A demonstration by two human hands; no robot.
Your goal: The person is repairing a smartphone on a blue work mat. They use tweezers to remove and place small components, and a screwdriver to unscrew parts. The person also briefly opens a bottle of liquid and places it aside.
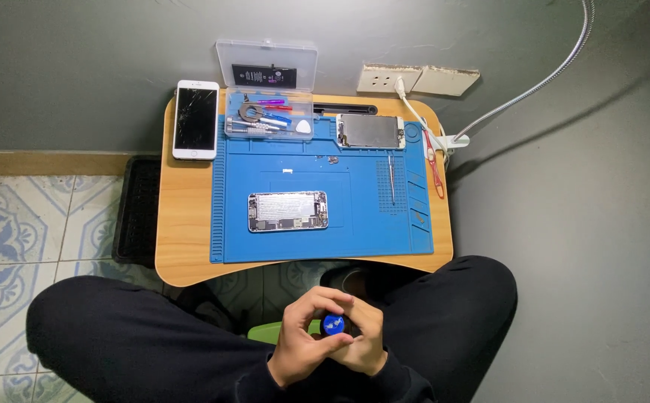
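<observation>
Blue round object point(333, 324), small and disc-like, cupped between both hands above the lap, well short of the wooden lap table point(187, 224); left hand point(302, 343) curled under and around it, fingers closed on its near side, right hand point(366, 339) wrapped over the far side, thumb and fingertips pinching the rim; exact kind of object too small to tell, a green shape point(269, 331) just showing beneath the hands. Seated cross-legged in black trousers point(116, 336) on a tiled floor, table pulled close over the knees so everything sits within arm's reach. Laid flat at the middle of the blue work mat point(295, 242): an opened phone body point(288, 211), insides up, kept clear of the edges. Set apart at the mat's far side, a detached screen panel point(370, 131), face down; beside it a thin metal tool point(392, 179) lying straight, tiny loose parts point(332, 159) gathered near the top. Parked off the mat at the left corner, a white phone with cracked glass point(196, 119). Clear plastic tool box point(269, 119) open at the back, lid propped against the wall, small tools kept together inside. Red-handled tool point(434, 168) along the right rim; white cable point(414, 112) running to the wall socket point(387, 77)
</observation>
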